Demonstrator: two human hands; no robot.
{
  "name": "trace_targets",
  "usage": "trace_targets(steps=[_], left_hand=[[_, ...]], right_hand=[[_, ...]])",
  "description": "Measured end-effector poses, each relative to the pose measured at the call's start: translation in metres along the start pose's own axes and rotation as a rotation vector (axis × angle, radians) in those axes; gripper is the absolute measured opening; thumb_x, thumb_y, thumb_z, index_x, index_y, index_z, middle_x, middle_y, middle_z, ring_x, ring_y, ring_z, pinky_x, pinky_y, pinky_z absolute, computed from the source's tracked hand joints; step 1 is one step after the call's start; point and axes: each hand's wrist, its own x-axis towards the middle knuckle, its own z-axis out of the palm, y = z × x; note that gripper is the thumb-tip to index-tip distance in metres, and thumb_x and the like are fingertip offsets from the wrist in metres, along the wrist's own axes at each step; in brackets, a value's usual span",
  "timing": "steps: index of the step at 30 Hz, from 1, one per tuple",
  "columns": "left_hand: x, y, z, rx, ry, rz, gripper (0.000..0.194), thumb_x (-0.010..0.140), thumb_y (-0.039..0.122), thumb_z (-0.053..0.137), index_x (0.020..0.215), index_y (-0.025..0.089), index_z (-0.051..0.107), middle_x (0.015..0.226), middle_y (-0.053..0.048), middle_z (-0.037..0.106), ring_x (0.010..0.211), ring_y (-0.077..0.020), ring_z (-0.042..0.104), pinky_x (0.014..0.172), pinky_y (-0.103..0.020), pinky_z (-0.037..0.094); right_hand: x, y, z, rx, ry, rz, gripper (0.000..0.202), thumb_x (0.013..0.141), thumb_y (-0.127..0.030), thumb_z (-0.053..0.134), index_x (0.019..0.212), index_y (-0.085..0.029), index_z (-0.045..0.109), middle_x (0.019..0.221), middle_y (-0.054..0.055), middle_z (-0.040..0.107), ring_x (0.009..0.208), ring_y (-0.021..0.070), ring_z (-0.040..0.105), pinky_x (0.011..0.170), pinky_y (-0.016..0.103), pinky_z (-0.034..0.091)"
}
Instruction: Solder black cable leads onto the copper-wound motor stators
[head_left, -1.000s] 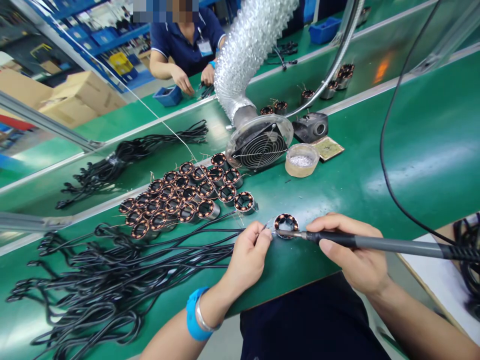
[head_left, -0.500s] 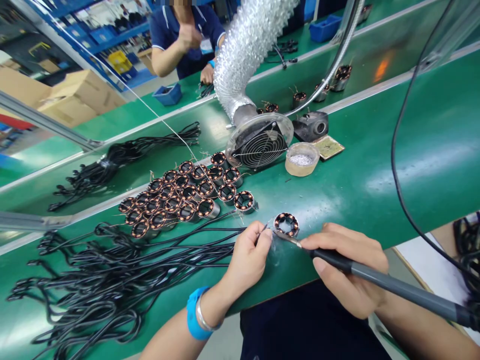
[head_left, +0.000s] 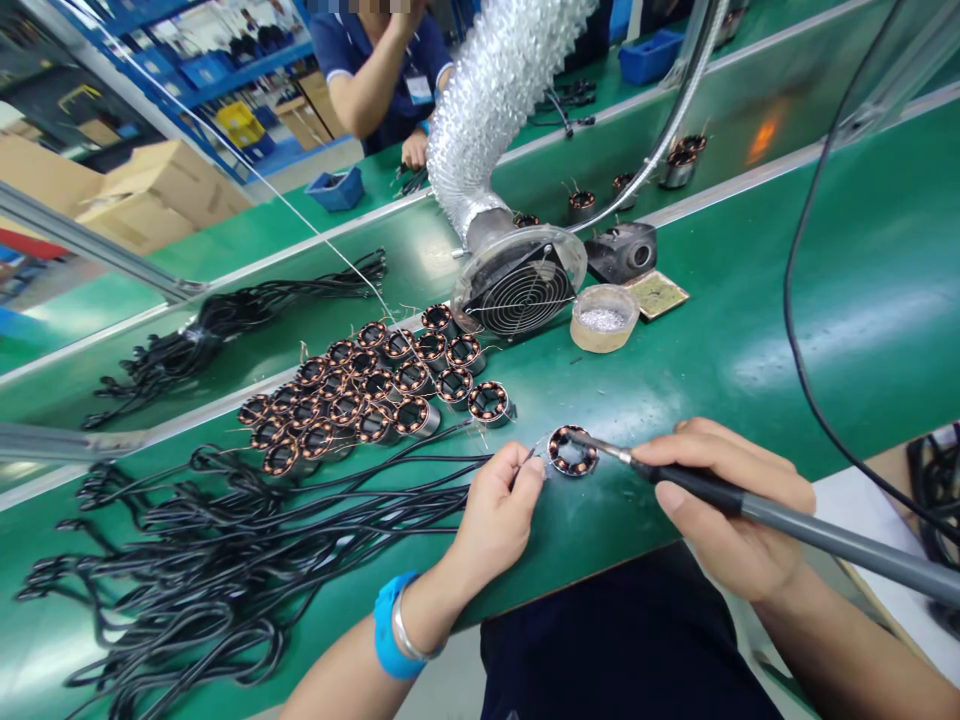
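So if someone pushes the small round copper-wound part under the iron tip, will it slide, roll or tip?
The wound part lies flat on its round face on the smooth green bench, so it would probably slide, not roll. It looks squat, so tipping seems unlikely. Its thin lead, pinched by the left hand, likely bends easily.

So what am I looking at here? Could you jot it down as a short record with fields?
Place: green workbench
Left hand: pinches a thin black wire beside the stator
Right hand: holds a soldering iron, tip over the stator
Workpiece: copper-wound stator, flat on the bench
Nearby: cluster of stators, pile of black cables, fume fan on a foil duct
Background: another person at the next bench
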Motion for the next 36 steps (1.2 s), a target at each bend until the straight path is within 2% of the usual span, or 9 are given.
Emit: trace_targets(steps=[5,9,11,15,19,22,26,31,36], left_hand=[[0.0,-0.001,0.0,0.019,-0.012,0.006,0.033,0.092,0.043,0.049,0.068,0.02,0.041,0.054,0.008,0.027,0.048,-0.0079,0.023,0.048,-0.021,0.022],[0.0,0.0,0.0,0.007,-0.006,-0.004,0.034,0.091,0.043,0.05,0.068,0.02,0.041,0.055,0.008,0.027,0.048,-0.0078,0.023,0.048,-0.022,0.022],[0.0,0.0,0.0,0.006,-0.008,-0.011,0.034,0.091,0.044,0.05,0.068,0.02,0.041,0.055,0.008,0.027,0.048,-0.0078,0.022,0.048,-0.022,0.021],[-0.001,0.002,-0.001,-0.003,-0.014,-0.019,0.034,0.09,0.046,0.051,0.07,0.02,0.044,0.054,0.009,0.026,0.048,-0.0077,0.022,0.048,-0.022,0.022],[0.0,0.002,-0.001,-0.036,-0.008,-0.053,0.038,0.087,0.054,0.054,0.072,0.019,0.049,0.053,0.009,0.027,0.047,-0.0081,0.024,0.047,-0.022,0.023],[0.001,0.001,-0.002,-0.059,-0.015,-0.064,0.039,0.086,0.056,0.055,0.074,0.019,0.051,0.053,0.009,0.028,0.047,-0.0079,0.024,0.047,-0.021,0.023],[0.001,0.002,-0.004,-0.098,-0.039,-0.064,0.039,0.085,0.055,0.057,0.073,0.019,0.049,0.053,0.009,0.03,0.047,-0.0069,0.023,0.047,-0.021,0.022],[0.004,0.014,-0.015,-0.157,-0.114,-0.047,0.034,0.074,0.045,0.072,0.077,0.018,0.052,0.057,0.008,0.038,0.047,-0.0052,0.026,0.048,-0.02,0.023],[0.007,0.025,-0.017,-0.049,-0.103,-0.036,0.032,0.074,0.042,0.073,0.073,0.015,0.057,0.059,0.006,0.044,0.052,-0.0065,0.033,0.051,-0.02,0.027]], right_hand=[[0.018,0.042,0.001,-0.322,0.257,-0.088,0.026,0.087,-0.022,0.063,0.113,-0.027,0.066,0.098,0.007,0.07,0.084,0.0249,0.062,0.076,0.042,0.052],[0.03,0.075,0.002,-0.476,0.081,-0.071,0.028,0.092,-0.028,0.059,0.118,-0.02,0.065,0.1,0.009,0.069,0.088,0.0244,0.064,0.08,0.041,0.054],[0.029,0.08,0.002,-0.472,0.072,-0.057,0.029,0.093,-0.029,0.058,0.12,-0.02,0.065,0.1,0.009,0.069,0.086,0.023,0.066,0.078,0.039,0.055],[0.021,0.066,0.007,-0.311,0.116,-0.035,0.029,0.094,-0.02,0.057,0.122,-0.025,0.062,0.085,0.002,0.07,0.065,0.0158,0.065,0.067,0.031,0.054],[0.017,0.044,0.025,-0.128,-0.074,-0.185,0.022,0.088,-0.014,0.062,0.108,-0.024,0.062,0.08,0.0,0.068,0.068,0.0166,0.061,0.066,0.031,0.052],[0.017,0.035,0.039,-0.066,-0.18,-0.268,0.027,0.082,-0.014,0.064,0.107,-0.022,0.059,0.081,0.002,0.067,0.071,0.0185,0.056,0.067,0.034,0.05],[0.018,0.032,0.048,-0.06,-0.204,-0.223,0.033,0.08,-0.012,0.059,0.111,-0.022,0.055,0.086,0.003,0.066,0.075,0.0201,0.055,0.07,0.036,0.048],[0.016,0.034,0.05,-0.022,-0.221,-0.216,0.032,0.083,-0.007,0.053,0.112,-0.022,0.055,0.078,0.001,0.064,0.072,0.0186,0.054,0.068,0.033,0.048],[0.012,0.039,0.048,0.032,-0.202,-0.205,0.032,0.084,-0.008,0.056,0.113,-0.021,0.054,0.079,0.0,0.064,0.071,0.0176,0.055,0.068,0.032,0.049]])
